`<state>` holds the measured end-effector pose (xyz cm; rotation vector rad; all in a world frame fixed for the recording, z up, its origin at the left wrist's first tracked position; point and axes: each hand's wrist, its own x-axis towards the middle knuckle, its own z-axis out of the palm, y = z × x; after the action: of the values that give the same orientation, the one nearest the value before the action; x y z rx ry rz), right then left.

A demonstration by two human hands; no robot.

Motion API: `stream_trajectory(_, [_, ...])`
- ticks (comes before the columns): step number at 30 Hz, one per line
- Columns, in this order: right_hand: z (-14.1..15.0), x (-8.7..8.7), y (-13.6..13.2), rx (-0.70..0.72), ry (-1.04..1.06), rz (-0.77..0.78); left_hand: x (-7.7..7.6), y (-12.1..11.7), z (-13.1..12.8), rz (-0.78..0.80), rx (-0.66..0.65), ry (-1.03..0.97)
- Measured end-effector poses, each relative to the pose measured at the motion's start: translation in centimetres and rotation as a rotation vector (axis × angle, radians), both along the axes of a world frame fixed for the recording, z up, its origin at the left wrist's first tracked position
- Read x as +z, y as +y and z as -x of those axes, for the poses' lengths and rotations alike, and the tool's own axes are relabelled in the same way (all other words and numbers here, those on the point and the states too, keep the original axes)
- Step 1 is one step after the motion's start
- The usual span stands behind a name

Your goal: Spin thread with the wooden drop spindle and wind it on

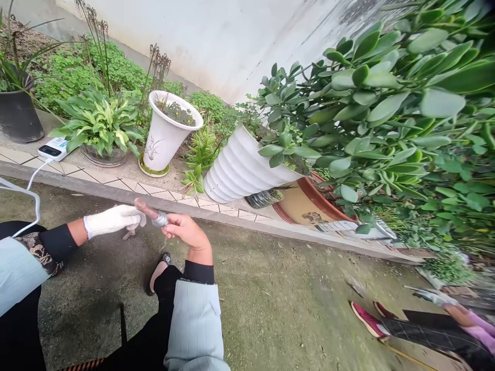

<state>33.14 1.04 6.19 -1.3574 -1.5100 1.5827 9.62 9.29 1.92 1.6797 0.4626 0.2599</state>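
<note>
My left hand (112, 220) wears a white glove, and its fingers are closed near the tip of a brown stick. Greyish material shows at those fingertips; I cannot make out if it is part of the glove or a held thing. My bare right hand (187, 230) grips the lower end of the brown stick-like piece (146, 208), which is wrapped in a silvery, shiny band (160, 219). The stick tilts up to the left, its tip just beside the gloved fingers. Both hands are above the concrete ground, before the tiled ledge.
On the tiled ledge (127, 186) stand a white flared pot (162, 136), a ribbed white pot (242, 167), a brown planter (299, 206), a black pot (19, 116) and a white device with a cable (54, 149). Leafy plants (379, 103) overhang the right. Another person's legs (421, 330) are at lower right.
</note>
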Motion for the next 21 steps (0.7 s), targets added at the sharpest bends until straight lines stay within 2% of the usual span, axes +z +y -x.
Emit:
stream_trajectory(3, [0.3,-0.6,0.5,-0.2,0.119,-0.048,0.4,-1.0,-0.3,-0.04,-0.084,0.086])
stream_trajectory(5, [0.6,-1.4,1.1,-0.351,0.097,-0.063,0.7,-1.4,-0.4,-0.108,-0.109,0.127])
stream_trajectory(7, [0.9,-2.0,1.6,-0.447,-0.046,-0.057,0.9,-1.4,-0.4,-0.228,-0.124,0.158])
stream_trajectory(9, [1.1,-2.4,1.9,-0.44,-0.323,-0.05,0.8,-1.0,-0.3,-0.39,-0.136,0.184])
stream_trajectory(11, [1.4,-2.4,1.8,-0.325,-0.625,-0.041,0.7,-0.6,-0.2,-0.558,-0.141,0.227])
stream_trajectory(13, [1.9,-2.5,1.6,-0.127,-0.787,0.014,0.7,-0.4,-0.1,-0.673,-0.145,0.266])
stream_trajectory(15, [2.3,-2.6,1.5,0.12,-0.77,0.141,0.7,-0.4,0.0,-0.707,-0.177,0.265])
stream_trajectory(17, [2.6,-2.8,1.4,0.329,-0.658,0.26,0.9,-0.5,0.0,-0.682,-0.21,0.219])
stream_trajectory(19, [2.6,-3.0,1.4,0.417,-0.561,0.296,1.1,-0.4,0.1,-0.625,-0.213,0.19])
stream_trajectory(21, [2.5,-3.0,1.5,0.4,-0.552,0.267,1.4,-0.2,0.2,-0.576,-0.19,0.194])
